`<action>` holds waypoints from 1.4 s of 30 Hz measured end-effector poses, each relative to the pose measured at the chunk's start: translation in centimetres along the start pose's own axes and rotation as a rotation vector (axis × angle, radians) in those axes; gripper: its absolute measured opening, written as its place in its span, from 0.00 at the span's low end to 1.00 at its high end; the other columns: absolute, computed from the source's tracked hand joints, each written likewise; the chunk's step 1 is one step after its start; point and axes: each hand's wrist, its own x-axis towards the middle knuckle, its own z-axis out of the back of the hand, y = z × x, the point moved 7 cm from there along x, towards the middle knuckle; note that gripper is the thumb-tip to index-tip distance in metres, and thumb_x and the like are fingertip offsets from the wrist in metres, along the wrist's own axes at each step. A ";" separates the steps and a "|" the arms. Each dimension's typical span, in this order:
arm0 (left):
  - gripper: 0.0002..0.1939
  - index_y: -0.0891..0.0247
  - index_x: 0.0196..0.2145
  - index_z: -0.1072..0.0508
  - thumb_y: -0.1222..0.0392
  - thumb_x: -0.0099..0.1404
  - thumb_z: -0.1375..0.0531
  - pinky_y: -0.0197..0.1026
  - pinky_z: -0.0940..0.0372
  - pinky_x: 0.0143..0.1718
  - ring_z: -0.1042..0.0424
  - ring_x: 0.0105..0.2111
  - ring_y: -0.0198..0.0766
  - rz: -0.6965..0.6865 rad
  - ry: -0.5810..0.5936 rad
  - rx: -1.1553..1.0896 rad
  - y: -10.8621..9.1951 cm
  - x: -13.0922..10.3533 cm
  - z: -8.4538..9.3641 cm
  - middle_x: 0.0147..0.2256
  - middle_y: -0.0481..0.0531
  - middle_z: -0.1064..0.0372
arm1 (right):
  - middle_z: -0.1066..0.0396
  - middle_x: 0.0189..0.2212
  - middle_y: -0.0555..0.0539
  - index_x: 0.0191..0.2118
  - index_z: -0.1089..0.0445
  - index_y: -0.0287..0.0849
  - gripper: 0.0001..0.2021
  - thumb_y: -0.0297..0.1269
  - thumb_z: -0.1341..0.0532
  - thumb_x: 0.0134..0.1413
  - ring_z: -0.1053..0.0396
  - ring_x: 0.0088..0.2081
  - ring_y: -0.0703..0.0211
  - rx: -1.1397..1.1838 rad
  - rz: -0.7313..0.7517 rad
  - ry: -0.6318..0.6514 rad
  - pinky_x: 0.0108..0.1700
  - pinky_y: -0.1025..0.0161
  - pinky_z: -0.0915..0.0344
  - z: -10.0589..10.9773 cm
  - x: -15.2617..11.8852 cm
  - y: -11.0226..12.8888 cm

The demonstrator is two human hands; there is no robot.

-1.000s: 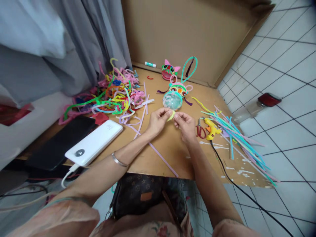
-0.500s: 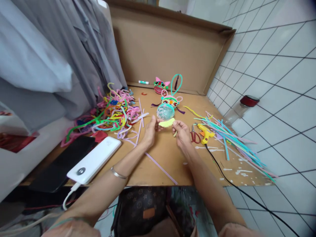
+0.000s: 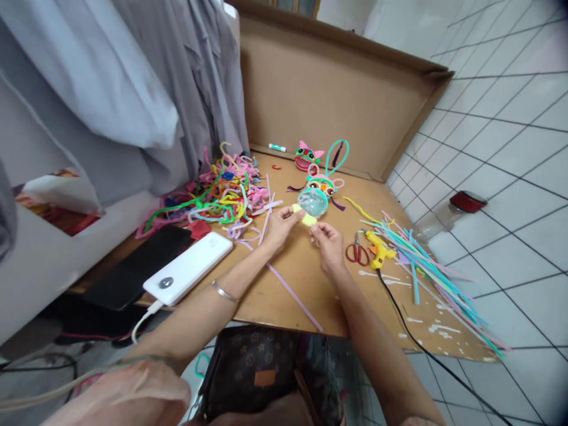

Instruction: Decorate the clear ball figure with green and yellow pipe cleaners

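Between my two hands is a small pale yellow fuzzy piece (image 3: 309,220), apparently bent pipe cleaner. My left hand (image 3: 284,227) pinches its left end between thumb and fingers. Its lower right end is pinched by my right hand (image 3: 327,241). Just beyond my fingertips sits a clear, teal-rimmed round dome (image 3: 313,203). It adjoins a lion-like head (image 3: 321,186) with big eyes, pink loop ears, purple tassels and a teal hanging loop. Farther back stands a similar pink-eared head (image 3: 307,157) with a red mouth.
A tangle of coloured pipe cleaners (image 3: 222,195) lies left, near a white power bank (image 3: 189,269) and a black phone (image 3: 137,266). Red-handled scissors (image 3: 357,253), a corded yellow glue gun (image 3: 379,251), straight pipe cleaners (image 3: 435,266) and a red-lidded jar (image 3: 448,216) are right. Cardboard (image 3: 328,89) stands behind.
My left hand has shifted its grip on the yellow piece, its thumb now on top. The piece now slants down to the right. The whole view has swung slightly left.
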 end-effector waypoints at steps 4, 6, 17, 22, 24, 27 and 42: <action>0.23 0.66 0.24 0.29 0.42 0.43 0.31 0.34 0.51 0.25 0.47 0.22 0.28 0.044 0.012 -0.037 0.5 -0.1 -0.3 0.19 0.43 0.40 | 0.38 0.17 0.56 0.22 0.31 0.41 0.10 0.42 0.34 0.40 0.46 0.20 0.70 -0.070 -0.016 0.009 0.23 0.69 0.48 -0.3 -0.1 -0.4; 0.23 0.66 0.22 0.30 0.41 0.45 0.32 0.34 0.51 0.25 0.47 0.22 0.28 0.019 0.027 -0.021 0.5 -0.2 -0.4 0.19 0.44 0.41 | 0.40 0.16 0.56 0.22 0.31 0.41 0.08 0.40 0.35 0.39 0.46 0.20 0.69 -0.092 -0.001 -0.030 0.23 0.69 0.48 -0.1 -0.1 -0.5; 0.28 0.66 0.25 0.28 0.34 0.55 0.40 0.36 0.44 0.29 0.36 0.27 0.34 0.090 0.046 0.008 1.9 0.2 -0.1 0.24 0.51 0.32 | 0.37 0.16 0.56 0.22 0.34 0.42 0.10 0.38 0.33 0.35 0.41 0.19 0.70 0.185 -0.171 -0.033 0.24 0.69 0.45 -0.9 -0.3 -2.6; 0.32 0.66 0.26 0.27 0.29 0.53 0.42 0.35 0.43 0.28 0.34 0.27 0.35 0.116 0.024 -0.011 2.9 0.1 0.0 0.24 0.52 0.32 | 0.37 0.15 0.56 0.22 0.35 0.42 0.11 0.38 0.32 0.34 0.42 0.19 0.70 0.259 -0.188 -0.043 0.24 0.69 0.45 -0.9 -0.3 -2.7; 0.30 0.66 0.25 0.27 0.31 0.49 0.37 0.35 0.43 0.29 0.36 0.26 0.33 0.041 0.027 0.025 2.4 0.0 0.0 0.23 0.49 0.33 | 0.37 0.15 0.56 0.22 0.35 0.42 0.11 0.38 0.32 0.34 0.42 0.19 0.70 0.253 -0.188 -0.043 0.24 0.68 0.45 -0.8 -0.4 -2.7; 0.26 0.66 0.25 0.26 0.37 0.47 0.33 0.36 0.41 0.32 0.37 0.27 0.33 -0.041 0.016 0.100 1.7 -0.2 0.1 0.23 0.47 0.33 | 0.37 0.15 0.56 0.21 0.35 0.42 0.11 0.39 0.33 0.35 0.42 0.20 0.70 0.202 -0.197 -0.009 0.25 0.68 0.46 -1.1 -0.5 -2.8; 0.22 0.67 0.26 0.24 0.47 0.41 0.26 0.37 0.40 0.35 0.35 0.27 0.32 0.079 0.155 0.013 2.4 -0.7 -1.1 0.25 0.48 0.29 | 0.32 0.21 0.54 0.25 0.29 0.41 0.11 0.41 0.32 0.38 0.39 0.24 0.69 0.056 0.028 -0.107 0.27 0.69 0.39 1.1 0.7 -0.9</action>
